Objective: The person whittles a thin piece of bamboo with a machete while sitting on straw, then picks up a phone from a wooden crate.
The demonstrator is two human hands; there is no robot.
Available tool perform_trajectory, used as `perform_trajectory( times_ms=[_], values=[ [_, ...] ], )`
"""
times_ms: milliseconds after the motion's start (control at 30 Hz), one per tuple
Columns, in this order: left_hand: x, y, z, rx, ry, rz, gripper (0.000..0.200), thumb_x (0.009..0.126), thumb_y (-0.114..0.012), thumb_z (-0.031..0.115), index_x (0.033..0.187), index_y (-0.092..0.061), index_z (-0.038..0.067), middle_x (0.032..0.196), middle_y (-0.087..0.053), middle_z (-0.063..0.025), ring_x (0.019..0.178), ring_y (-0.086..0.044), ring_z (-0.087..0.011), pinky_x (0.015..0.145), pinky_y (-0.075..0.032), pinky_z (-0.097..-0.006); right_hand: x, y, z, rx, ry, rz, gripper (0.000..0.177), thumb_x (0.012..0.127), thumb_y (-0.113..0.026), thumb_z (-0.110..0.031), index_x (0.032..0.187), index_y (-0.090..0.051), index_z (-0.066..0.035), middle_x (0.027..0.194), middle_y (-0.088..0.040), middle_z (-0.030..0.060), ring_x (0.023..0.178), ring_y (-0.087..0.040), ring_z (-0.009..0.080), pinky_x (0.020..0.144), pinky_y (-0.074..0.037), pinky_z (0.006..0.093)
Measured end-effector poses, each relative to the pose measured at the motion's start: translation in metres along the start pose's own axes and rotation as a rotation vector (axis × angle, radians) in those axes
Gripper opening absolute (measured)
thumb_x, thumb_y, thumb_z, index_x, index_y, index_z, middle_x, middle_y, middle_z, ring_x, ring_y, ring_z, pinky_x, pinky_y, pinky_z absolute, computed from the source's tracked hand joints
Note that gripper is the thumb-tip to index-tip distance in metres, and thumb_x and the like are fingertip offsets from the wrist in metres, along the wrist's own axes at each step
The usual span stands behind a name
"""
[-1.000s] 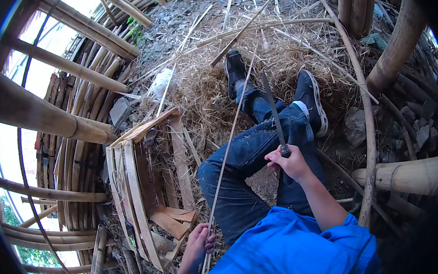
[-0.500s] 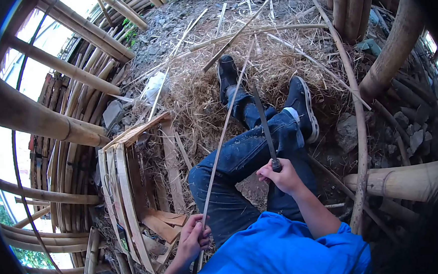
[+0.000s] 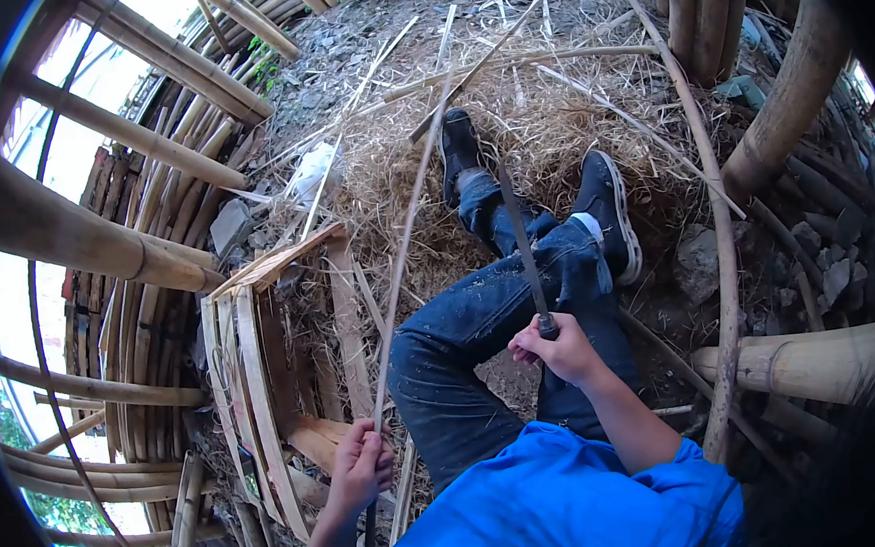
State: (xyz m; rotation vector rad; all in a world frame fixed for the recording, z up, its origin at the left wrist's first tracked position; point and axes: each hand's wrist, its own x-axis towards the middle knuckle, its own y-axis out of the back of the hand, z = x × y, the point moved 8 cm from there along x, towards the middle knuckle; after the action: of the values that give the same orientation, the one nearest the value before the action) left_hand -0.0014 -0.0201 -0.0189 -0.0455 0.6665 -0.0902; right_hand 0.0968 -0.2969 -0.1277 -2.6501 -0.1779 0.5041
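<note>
A long thin bamboo strip [image 3: 403,251] rises from my left hand [image 3: 362,463], whose fingers are wrapped round its lower part. The strip leans slightly right and passes left of my bent knee. My right hand [image 3: 556,347] is closed round the dark handle of a long narrow blade [image 3: 520,233]. The blade points away from me, over my jeans [image 3: 457,342], apart from the strip. Its tip is near my shoes [image 3: 606,213].
A slatted wooden crate [image 3: 254,385] with loose wood pieces lies at the left. Shavings [image 3: 548,116] and several strips cover the ground ahead. Thick bamboo poles [image 3: 105,244] stand left and right. A long thin pole [image 3: 727,286] and stones [image 3: 697,263] lie at the right.
My left hand has shifted a little left, and the strip in it has swung left, away from the blade. My right hand still grips the blade, nearly in place.
</note>
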Motion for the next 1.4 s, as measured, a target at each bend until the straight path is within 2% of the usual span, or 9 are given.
perform_trajectory(
  times_ms=[167,367,467,600,833,967,1133,1267,1400],
  values=[
    [0.010,-0.009,-0.020,-0.016,0.139,-0.075,0.015,0.103,-0.039,0.019,0.114,-0.044,0.011,0.065,-0.035,0.0043,0.048,-0.028,-0.0032,0.041,-0.024,-0.0201,-0.002,0.008,0.006,-0.003,0.001,0.014,0.016,0.088,-0.065,-0.010,0.076,-0.056,-0.004,0.082,-0.068,0.0123,0.073,-0.068,0.0168,0.063,-0.055,0.0283],
    [0.028,-0.028,-0.010,-0.077,0.105,-0.058,0.016,0.103,-0.039,0.019,0.114,-0.042,0.009,0.069,-0.038,0.0011,0.047,-0.034,-0.0055,0.037,-0.033,-0.0212,-0.003,0.011,0.007,-0.011,-0.036,0.031,0.017,0.089,-0.064,-0.011,0.075,-0.056,-0.005,0.081,-0.068,0.0124,0.071,-0.068,0.0165,0.062,-0.055,0.0287],
    [0.047,-0.040,0.010,-0.124,-0.088,-0.058,0.016,0.102,-0.041,0.017,0.114,-0.043,0.007,0.068,-0.041,0.0001,0.044,-0.036,-0.0047,0.035,-0.032,-0.0206,-0.005,0.007,0.004,-0.031,-0.045,0.023,0.017,0.089,-0.064,-0.011,0.075,-0.056,-0.005,0.082,-0.068,0.0126,0.071,-0.068,0.0165,0.062,-0.055,0.0286],
    [0.065,-0.061,0.031,-0.104,-0.249,-0.073,0.016,0.099,-0.047,0.011,0.111,-0.042,0.002,0.065,-0.045,0.0011,0.045,-0.043,-0.0044,0.035,-0.036,-0.0201,-0.006,0.007,0.003,-0.037,-0.047,0.029,0.017,0.089,-0.064,-0.010,0.075,-0.056,-0.005,0.082,-0.068,0.0125,0.071,-0.068,0.0165,0.062,-0.055,0.0285],
    [0.074,-0.079,0.071,-0.019,-0.460,-0.007,0.019,0.099,-0.049,0.013,0.112,-0.044,0.000,0.062,-0.043,0.0009,0.046,-0.045,-0.0063,0.035,-0.039,-0.0214,-0.007,0.013,0.005,-0.045,-0.042,0.034,0.015,0.089,-0.063,-0.009,0.076,-0.057,-0.004,0.083,-0.069,0.0142,0.070,-0.068,0.0183,0.062,-0.056,0.0305],
    [0.096,-0.072,0.106,-0.131,-0.527,-0.002,0.018,0.099,-0.048,0.013,0.111,-0.045,0.000,0.061,-0.042,0.0010,0.045,-0.042,-0.0053,0.034,-0.038,-0.0213,-0.008,0.009,0.004,-0.046,-0.063,0.040,0.018,0.089,-0.064,-0.010,0.074,-0.056,-0.005,0.083,-0.069,0.0134,0.070,-0.068,0.0170,0.062,-0.056,0.0301],
    [0.105,-0.064,0.126,-0.140,-0.758,0.110,0.019,0.101,-0.047,0.019,0.110,-0.048,0.003,0.062,-0.038,0.0020,0.043,-0.037,-0.0046,0.033,-0.034,-0.0209,-0.011,0.010,0.004,-0.028,-0.024,0.018,0.016,0.088,-0.065,-0.011,0.076,-0.057,-0.004,0.083,-0.068,0.0136,0.070,-0.068,0.0176,0.062,-0.056,0.0300],
    [0.086,-0.047,0.141,-0.166,-0.813,0.150,0.017,0.102,-0.044,0.022,0.108,-0.048,0.007,0.064,-0.035,0.0023,0.042,-0.034,-0.0041,0.033,-0.029,-0.0197,-0.015,0.017,0.005,-0.024,-0.019,0.035,0.015,0.088,-0.065,-0.011,0.078,-0.058,-0.002,0.082,-0.068,0.0139,0.070,-0.068,0.0181,0.064,-0.056,0.0300],
    [0.078,-0.036,0.134,-0.199,-0.761,0.147,0.018,0.102,-0.044,0.026,0.103,-0.047,0.008,0.065,-0.035,0.0016,0.045,-0.037,-0.0053,0.034,-0.032,-0.0211,-0.017,0.013,0.005,-0.052,-0.034,0.036,0.013,0.088,-0.064,-0.011,0.080,-0.059,-0.002,0.082,-0.068,0.0137,0.071,-0.068,0.0181,0.065,-0.056,0.0296]
  ],
)
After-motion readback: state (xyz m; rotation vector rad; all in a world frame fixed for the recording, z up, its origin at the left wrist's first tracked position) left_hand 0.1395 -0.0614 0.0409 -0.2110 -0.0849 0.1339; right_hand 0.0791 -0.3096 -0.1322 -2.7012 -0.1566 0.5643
